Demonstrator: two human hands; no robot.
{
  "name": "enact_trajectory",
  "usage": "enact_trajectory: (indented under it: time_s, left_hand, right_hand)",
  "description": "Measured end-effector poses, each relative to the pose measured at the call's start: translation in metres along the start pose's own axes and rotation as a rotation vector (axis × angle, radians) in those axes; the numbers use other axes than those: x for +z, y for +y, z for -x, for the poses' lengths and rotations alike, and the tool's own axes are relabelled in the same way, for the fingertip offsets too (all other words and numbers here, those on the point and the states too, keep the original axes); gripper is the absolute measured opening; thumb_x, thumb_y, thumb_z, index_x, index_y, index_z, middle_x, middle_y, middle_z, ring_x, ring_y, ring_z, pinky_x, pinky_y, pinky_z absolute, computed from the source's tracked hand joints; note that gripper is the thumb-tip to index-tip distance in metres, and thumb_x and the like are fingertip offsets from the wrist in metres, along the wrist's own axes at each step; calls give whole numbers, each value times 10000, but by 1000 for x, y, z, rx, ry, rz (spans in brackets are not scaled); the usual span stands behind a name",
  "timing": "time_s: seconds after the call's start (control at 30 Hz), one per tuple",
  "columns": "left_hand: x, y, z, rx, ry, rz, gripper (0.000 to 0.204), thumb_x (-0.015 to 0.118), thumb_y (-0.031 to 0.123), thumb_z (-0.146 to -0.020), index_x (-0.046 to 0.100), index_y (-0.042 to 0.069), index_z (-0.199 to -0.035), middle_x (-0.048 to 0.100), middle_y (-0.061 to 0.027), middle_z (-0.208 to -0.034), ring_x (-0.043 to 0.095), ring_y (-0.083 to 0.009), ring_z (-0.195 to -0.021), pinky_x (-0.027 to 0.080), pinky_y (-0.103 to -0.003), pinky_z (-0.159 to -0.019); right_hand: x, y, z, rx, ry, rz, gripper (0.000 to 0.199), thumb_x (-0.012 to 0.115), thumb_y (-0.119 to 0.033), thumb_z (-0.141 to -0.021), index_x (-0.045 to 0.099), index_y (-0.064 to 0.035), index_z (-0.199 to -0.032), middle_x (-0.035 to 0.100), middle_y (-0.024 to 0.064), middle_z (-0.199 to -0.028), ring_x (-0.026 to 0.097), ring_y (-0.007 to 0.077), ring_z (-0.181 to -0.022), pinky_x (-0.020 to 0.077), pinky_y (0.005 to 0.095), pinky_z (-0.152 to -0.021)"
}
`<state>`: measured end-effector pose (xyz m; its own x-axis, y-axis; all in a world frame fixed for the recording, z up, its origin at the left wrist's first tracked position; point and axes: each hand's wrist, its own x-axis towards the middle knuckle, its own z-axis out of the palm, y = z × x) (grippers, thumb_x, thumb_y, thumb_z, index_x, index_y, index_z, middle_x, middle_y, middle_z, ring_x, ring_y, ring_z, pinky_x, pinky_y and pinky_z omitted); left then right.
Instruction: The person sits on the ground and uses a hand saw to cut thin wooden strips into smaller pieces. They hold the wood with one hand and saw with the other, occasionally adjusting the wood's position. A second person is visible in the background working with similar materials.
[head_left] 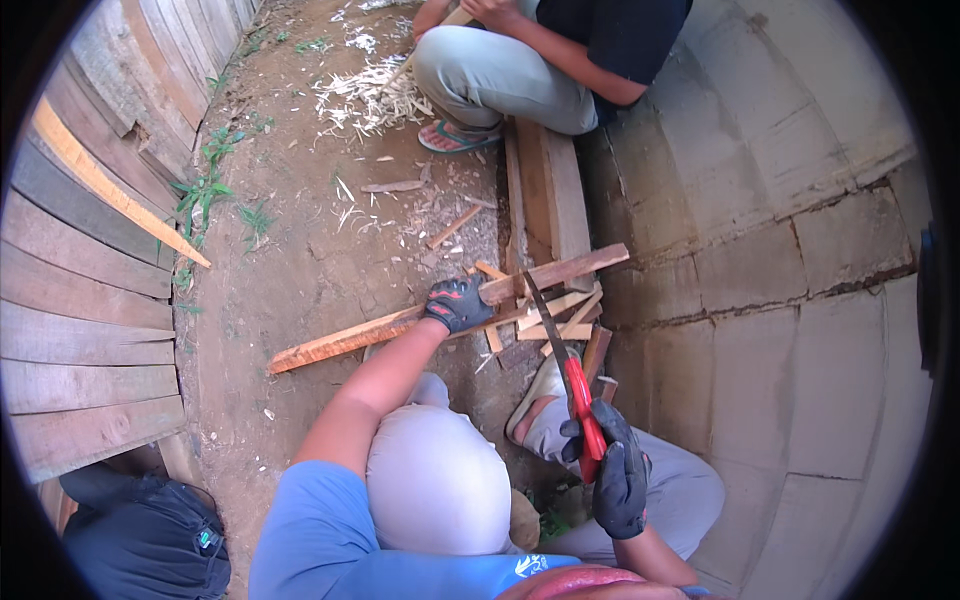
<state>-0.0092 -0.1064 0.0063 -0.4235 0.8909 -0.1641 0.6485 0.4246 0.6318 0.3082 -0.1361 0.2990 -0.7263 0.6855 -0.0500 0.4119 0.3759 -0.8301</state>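
Long plank (400, 325) lies across the dirt, propped on a beam (555, 190). Left hand (457, 303) clamps it down; right hand (615, 470) grips one red-handled saw (560, 350), blade resting on it. Looks like the cut's barely started. Roughly five offcuts (560, 318) are piled there already, so some's done. Another person (545, 50) sits beyond.

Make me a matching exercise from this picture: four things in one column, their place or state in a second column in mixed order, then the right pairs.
Things:
1. left hand
2. right hand
3. pile of pale wood shavings
4. grey planks

Places or states:
A. lies on the dirt by the other person's sandalled foot
B. grips the red handle of the saw
C. stacked along the picture's left edge
D. presses down on the long reddish wood strip

Pairs: 1-D, 2-B, 3-A, 4-C
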Motion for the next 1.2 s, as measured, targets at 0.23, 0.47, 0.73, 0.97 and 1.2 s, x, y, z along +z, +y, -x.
enact_trajectory:
  time_s: [0.23, 0.47, 0.73, 0.97, 1.2]
  left_hand:
    - [-7, 9, -3, -67, -101, -36, 543, 730, 510, -836, 755, 90, -1179, 769, -238, -1115, 754, -407, -1037, 598, -499, -939]
    - [-11, 11, -2, -60, -70, -41, 526, 680, 486, -846, 756, 60, -1144, 768, -246, -1109, 751, -420, -1038, 590, -505, -934]
    - [-12, 8, -3, -58, -102, -21, 512, 711, 499, -854, 760, 83, -1149, 770, -234, -1116, 754, -402, -1039, 597, -499, -933]
    - [-4, 6, -7, -70, -97, -64, 536, 711, 504, -848, 754, 83, -1178, 766, -233, -1133, 748, -408, -1060, 593, -502, -949]
    - [-4, -1, -13, -55, -194, -56, 612, 684, 548, -850, 731, 80, -1240, 760, -244, -1160, 745, -410, -1073, 587, -507, -963]
  right_hand:
    - [4, 8, 7, -15, 40, 90, 501, 313, -197, -1132, 565, 83, -1461, 748, 218, -1174, 747, 334, -977, 583, 423, -915]
    - [5, 22, 14, 9, 130, 84, 520, 343, -236, -1132, 554, 104, -1464, 726, 242, -1233, 740, 356, -1028, 581, 440, -926]
    - [16, 7, -10, 47, 129, 309, 577, 746, -256, -974, 599, -8, -1474, 729, 199, -1314, 764, 355, -1087, 594, 440, -939]
    - [26, 19, -5, 92, 111, 417, 484, 732, -172, -984, 647, -40, -1442, 713, 224, -1360, 714, 364, -1240, 553, 445, -1039]
    - [24, 24, -31, 120, 204, 323, 411, 696, -167, -1021, 673, -21, -1404, 734, 219, -1320, 723, 355, -1220, 552, 430, -1044]
